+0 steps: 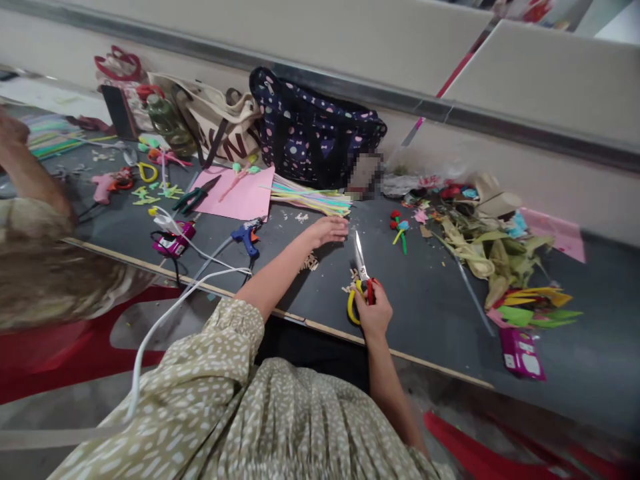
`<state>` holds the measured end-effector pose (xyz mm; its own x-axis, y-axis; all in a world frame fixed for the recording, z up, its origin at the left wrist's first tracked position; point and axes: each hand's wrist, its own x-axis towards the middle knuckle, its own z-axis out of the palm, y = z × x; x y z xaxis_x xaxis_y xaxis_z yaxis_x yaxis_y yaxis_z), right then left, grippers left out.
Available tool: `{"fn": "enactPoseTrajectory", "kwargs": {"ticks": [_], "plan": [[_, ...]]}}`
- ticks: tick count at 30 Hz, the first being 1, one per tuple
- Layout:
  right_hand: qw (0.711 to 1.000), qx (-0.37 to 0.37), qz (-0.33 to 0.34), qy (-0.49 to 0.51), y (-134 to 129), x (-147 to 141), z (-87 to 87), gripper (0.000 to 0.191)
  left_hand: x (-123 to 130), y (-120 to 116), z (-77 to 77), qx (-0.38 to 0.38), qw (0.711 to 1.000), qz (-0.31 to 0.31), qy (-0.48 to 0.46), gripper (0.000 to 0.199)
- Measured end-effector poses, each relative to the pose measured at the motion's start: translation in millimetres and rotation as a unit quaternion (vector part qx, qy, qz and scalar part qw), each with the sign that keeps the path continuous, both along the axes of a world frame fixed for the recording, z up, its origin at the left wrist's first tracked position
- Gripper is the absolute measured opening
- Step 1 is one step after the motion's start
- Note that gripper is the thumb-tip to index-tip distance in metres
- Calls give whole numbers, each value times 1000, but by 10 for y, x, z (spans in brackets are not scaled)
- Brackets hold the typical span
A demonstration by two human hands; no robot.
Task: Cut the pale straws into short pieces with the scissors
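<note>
My right hand (376, 313) grips scissors (361, 260) by their red and yellow handles, near the table's front edge. The blades point away from me, slightly apart. My left hand (327, 231) reaches over the table with its fingers stretched out, just in front of a bundle of thin pastel strips (310, 197). I cannot tell whether the fingertips touch the strips. Small beige cut pieces (308, 263) lie below my left forearm, and more lie beside the scissors. A small red and blue flower shape with a green stem (401, 230) lies right of the blades.
A blue glue gun (246, 237), pink paper (233, 193) and dark-handled pliers (197, 195) lie left. A navy patterned bag (313, 130) stands behind. Dried husks (473, 243) and a purple box (521, 353) are right. A white cable (165, 310) crosses the table edge. Another person's arm (33, 163) is far left.
</note>
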<state>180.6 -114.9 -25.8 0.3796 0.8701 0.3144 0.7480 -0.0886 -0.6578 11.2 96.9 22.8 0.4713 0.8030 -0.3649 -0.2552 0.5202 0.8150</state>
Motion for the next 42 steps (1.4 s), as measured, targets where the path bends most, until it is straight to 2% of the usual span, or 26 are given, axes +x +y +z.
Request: {"fn": "enactPoseTrajectory", "kwargs": {"ticks": [2, 4, 6, 9, 12, 16, 18, 22, 24, 25, 27, 29, 30, 32, 35, 42], "plan": [[1000, -3, 1, 0, -8, 1, 2, 56, 109, -18, -47, -36, 999, 11, 13, 19], [1000, -5, -2, 3, -14, 3, 1, 55, 54, -24, -88, -23, 997, 69, 33, 20], [1000, -2, -7, 7, -15, 7, -3, 54, -157, -26, -110, 25, 991, 121, 53, 21], [1000, 2, -7, 6, -11, 11, -11, 54, -601, -44, -101, 53, 976, 193, 81, 24], [1000, 0, 3, 1, -10, 11, -11, 53, -963, -68, -83, 105, 947, 289, 92, 21], [1000, 2, 7, -10, -14, 9, 3, 52, -1134, -54, -150, 178, 891, 359, 212, 27], [1000, 1, 8, -13, -15, 9, 8, 52, -1098, -23, -211, 195, 878, 342, 272, 33], [1000, 7, 11, -18, -13, 10, 2, 52, -940, 46, -286, 190, 918, 223, 267, 45], [1000, 4, 12, -20, -12, 11, -3, 53, -909, 78, -287, 226, 913, 189, 283, 47], [1000, 2, 11, -21, -12, 11, -5, 53, -915, 94, -281, 253, 896, 183, 315, 46], [1000, -2, 11, -24, -9, 10, -6, 54, -954, 128, -262, 301, 840, 182, 412, 42], [1000, -2, 14, -26, -6, 8, -2, 53, -992, 165, -239, 326, 784, 162, 504, 37], [1000, 0, 17, -26, -4, 6, 1, 53, -998, 185, -229, 330, 765, 143, 534, 34], [999, 2, 21, -24, -4, 0, 5, 52, -974, 228, -213, 337, 748, 99, 563, 27], [1000, -1, 20, -23, -9, -6, 4, 53, -886, 294, -201, 357, 738, 46, 571, 21], [1000, -7, 21, -18, -6, -8, -18, 54, -826, 324, -192, 432, 696, -13, 573, 20]]}}
